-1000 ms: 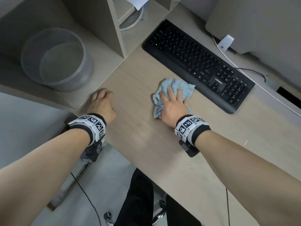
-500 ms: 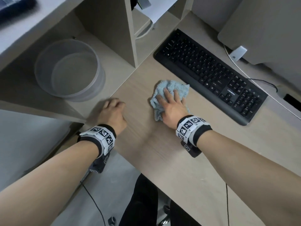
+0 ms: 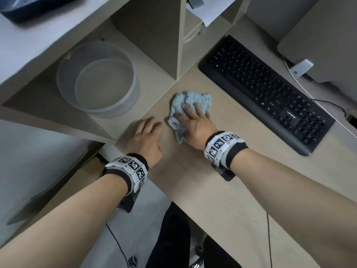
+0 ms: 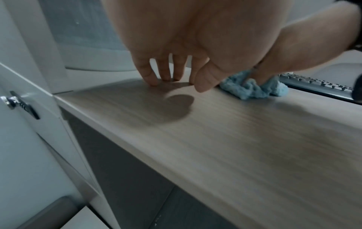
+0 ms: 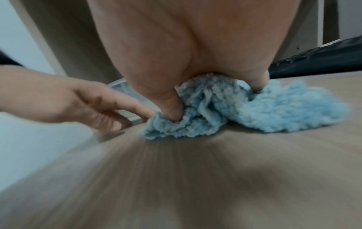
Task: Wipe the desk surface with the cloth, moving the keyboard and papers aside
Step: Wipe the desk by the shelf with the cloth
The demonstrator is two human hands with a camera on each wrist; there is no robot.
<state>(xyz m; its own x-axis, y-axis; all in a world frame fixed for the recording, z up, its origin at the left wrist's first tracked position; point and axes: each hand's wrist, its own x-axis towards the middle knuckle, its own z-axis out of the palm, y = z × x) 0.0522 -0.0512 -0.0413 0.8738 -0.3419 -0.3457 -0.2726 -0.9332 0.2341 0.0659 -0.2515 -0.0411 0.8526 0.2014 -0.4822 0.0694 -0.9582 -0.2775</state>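
A crumpled light-blue cloth (image 3: 190, 102) lies on the wood-grain desk (image 3: 202, 200), left of the black keyboard (image 3: 266, 91). My right hand (image 3: 193, 120) lies on top of the cloth and presses it down with straight, spread fingers. In the right wrist view the thumb digs into the bunched cloth (image 5: 254, 111). My left hand (image 3: 146, 132) holds nothing, and its fingertips (image 4: 150, 80) rest on the desk's left corner, close beside the cloth (image 4: 252, 88). White paper (image 3: 212, 8) hangs out of a shelf at the top.
A clear round plastic tub (image 3: 98, 78) sits in the lower shelf compartment at the left. An upright shelf panel (image 3: 154, 35) stands behind the cloth. A grey monitor base (image 3: 318, 35) and a white cable (image 3: 301, 88) lie behind the keyboard. The desk's front edge runs close below my wrists.
My right hand has slid the cloth left, away from the keyboard, until it lies close to my left hand. The left hand has stayed at the desk corner.
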